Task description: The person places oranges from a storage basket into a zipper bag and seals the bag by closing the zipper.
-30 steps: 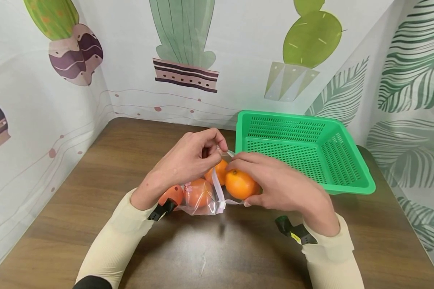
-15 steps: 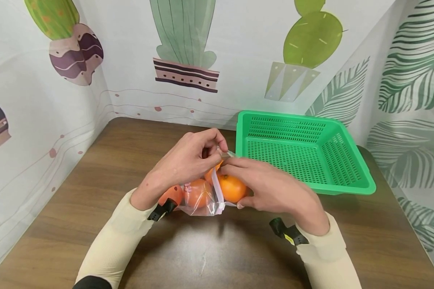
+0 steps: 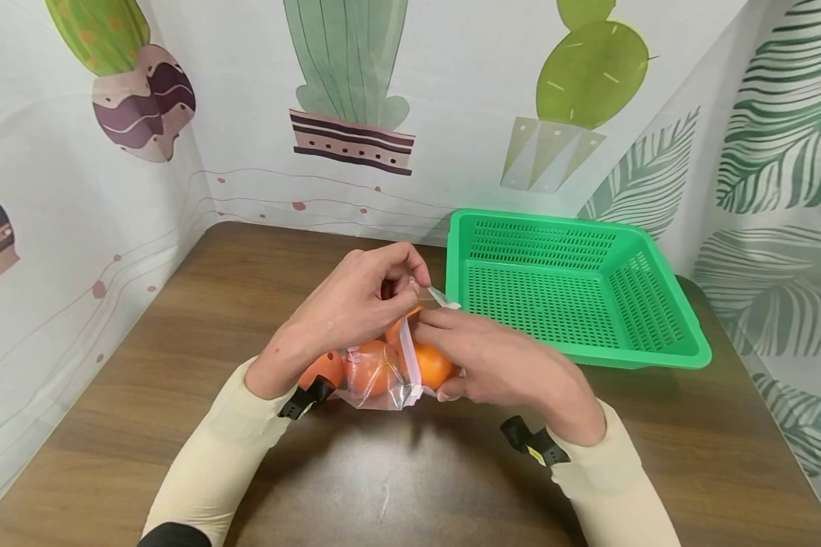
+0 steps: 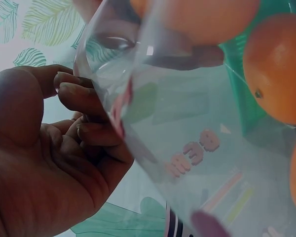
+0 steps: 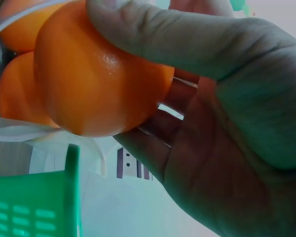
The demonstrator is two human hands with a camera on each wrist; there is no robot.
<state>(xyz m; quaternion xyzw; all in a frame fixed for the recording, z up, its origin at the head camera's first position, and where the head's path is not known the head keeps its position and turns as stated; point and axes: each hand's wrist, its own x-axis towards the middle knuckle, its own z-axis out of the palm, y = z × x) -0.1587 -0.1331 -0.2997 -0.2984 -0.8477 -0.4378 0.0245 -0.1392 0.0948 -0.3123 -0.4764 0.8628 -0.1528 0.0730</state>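
Observation:
A clear plastic zip bag lies on its side on the table, its mouth facing right. Several oranges show through its film. With curled fingers my left hand pinches the upper edge of the mouth; the left wrist view shows the film beside those fingertips. My right hand grips another orange, thumb on one side and fingers on the other. That orange is at the bag's mouth, partly inside, with other oranges just beyond it. In the head view the right hand partly covers it.
A green perforated basket stands at the back right of the brown wooden table, close to the bag. Behind the table hangs a white cloth printed with cacti and leaves.
My right hand has moved left with its orange, from outside the bag's mouth into it. The left hand has stayed at the edge of the mouth.

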